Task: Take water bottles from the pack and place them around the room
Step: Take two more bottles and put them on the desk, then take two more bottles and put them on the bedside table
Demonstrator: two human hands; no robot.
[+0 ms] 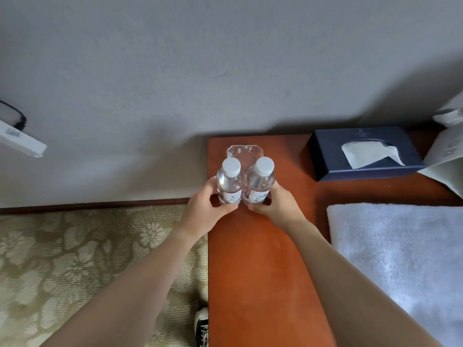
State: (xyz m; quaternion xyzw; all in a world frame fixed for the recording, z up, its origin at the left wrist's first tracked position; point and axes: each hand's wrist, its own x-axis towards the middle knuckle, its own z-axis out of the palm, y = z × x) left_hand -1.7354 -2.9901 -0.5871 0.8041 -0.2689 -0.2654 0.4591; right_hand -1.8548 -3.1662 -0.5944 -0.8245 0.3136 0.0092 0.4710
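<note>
Two clear water bottles with white caps stand upright side by side near the far left corner of a reddish-brown wooden table (pixel 263 259). My left hand (pixel 203 209) grips the left bottle (pixel 230 182) low on its body. My right hand (pixel 278 204) grips the right bottle (pixel 260 181) the same way. The bottles touch each other. No pack is in view.
A clear glass ashtray (pixel 244 151) sits just behind the bottles. A dark blue tissue box (pixel 363 154) lies to the right at the wall. A white towel (pixel 400 251) covers the table's right side. Patterned carpet (pixel 87 259) and a shoe (pixel 201 324) lie left of the table.
</note>
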